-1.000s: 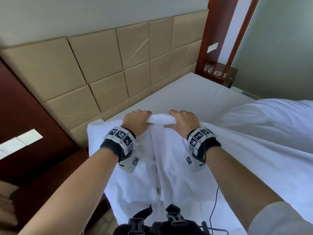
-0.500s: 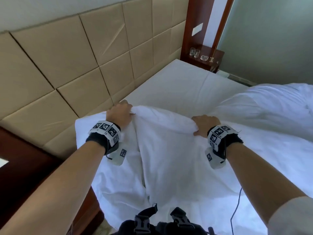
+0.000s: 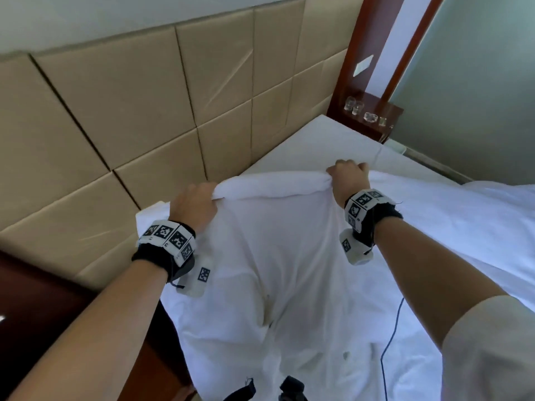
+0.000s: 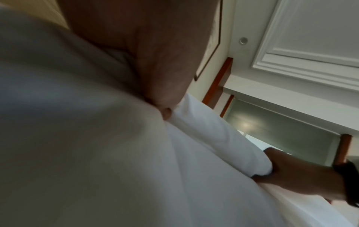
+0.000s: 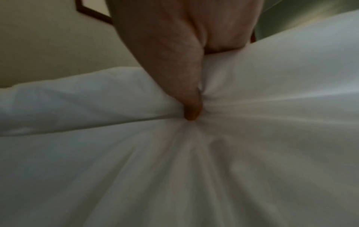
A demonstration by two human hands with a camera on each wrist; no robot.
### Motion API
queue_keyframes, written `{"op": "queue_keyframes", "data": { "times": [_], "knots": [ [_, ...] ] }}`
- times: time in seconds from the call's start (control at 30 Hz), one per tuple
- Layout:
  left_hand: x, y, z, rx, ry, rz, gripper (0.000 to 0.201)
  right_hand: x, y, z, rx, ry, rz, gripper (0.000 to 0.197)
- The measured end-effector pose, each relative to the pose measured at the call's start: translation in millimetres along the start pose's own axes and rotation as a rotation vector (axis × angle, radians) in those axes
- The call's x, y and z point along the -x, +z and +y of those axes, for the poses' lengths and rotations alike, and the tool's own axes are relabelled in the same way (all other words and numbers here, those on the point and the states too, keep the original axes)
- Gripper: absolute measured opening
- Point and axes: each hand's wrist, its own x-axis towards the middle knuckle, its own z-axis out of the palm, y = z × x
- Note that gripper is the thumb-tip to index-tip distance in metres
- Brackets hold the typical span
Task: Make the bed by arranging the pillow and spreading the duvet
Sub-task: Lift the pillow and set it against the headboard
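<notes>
You see a white matt cloth duvet point(image 3: 289, 256), creased; a tan padded leather-look headboard point(image 3: 144, 111), faintly sheened; glossy reddish-brown wooden bedside shelf point(image 3: 388, 107)

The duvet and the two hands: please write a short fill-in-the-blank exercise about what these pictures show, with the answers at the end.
1. Both hands hold the ____ edge of the duvet.
2. The left hand is nearer to the padded ____ than the right hand.
3. On the shelf in the far corner stand some small ____.
4. In the right wrist view the cloth gathers in folds around the ____ of the right hand.

Missing words: top; headboard; glasses; thumb
</notes>
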Motion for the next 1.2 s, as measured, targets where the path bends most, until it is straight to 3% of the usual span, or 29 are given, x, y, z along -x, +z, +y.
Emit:
{"op": "queue_keyframes", "data": {
  "times": [0.1, 0.27, 0.37, 0.43, 0.5, 0.8, 0.97, 1.2],
  "knots": [
    [-23.6, -32.3, -72.9, -0.015, -0.101, 0.072, 0.029, -69.2, -28.9, -81.0, -0.027, -0.122, 0.076, 0.03],
    [-47.2, -80.0, -197.5, -0.067, -0.425, 0.152, 0.031, -155.7, -68.9, -239.4, -0.084, -0.34, 0.25, 0.031],
    [-54.9, -74.8, -239.6, -0.037, -0.452, 0.077, 0.026, -174.9, -46.2, -293.7, -0.159, -0.362, 0.176, 0.044],
    [-57.9, -57.5, -255.7, -0.046, -0.434, 0.014, 0.024, -179.5, -21.2, -309.4, -0.159, -0.342, 0.082, 0.042],
    [-59.9, -37.5, -265.6, -0.005, -0.427, -0.016, 0.031, -183.3, -2.3, -316.9, -0.141, -0.339, 0.035, 0.037],
    [-82.8, -3.3, -245.5, -0.02, -0.356, -0.184, 0.02, -178.0, 20.0, -302.3, -0.243, -0.389, -0.199, 0.028],
    [-94.7, 0.7, -211.7, 0.006, -0.274, -0.235, 0.016, -162.9, 38.2, -261.7, -0.211, -0.309, -0.322, 0.021],
    [-117.8, 14.9, -115.9, 0.006, -0.049, -0.264, 0.015, -116.2, 43.4, -166.6, -0.209, -0.179, -0.322, 0.019]
  ]
}}
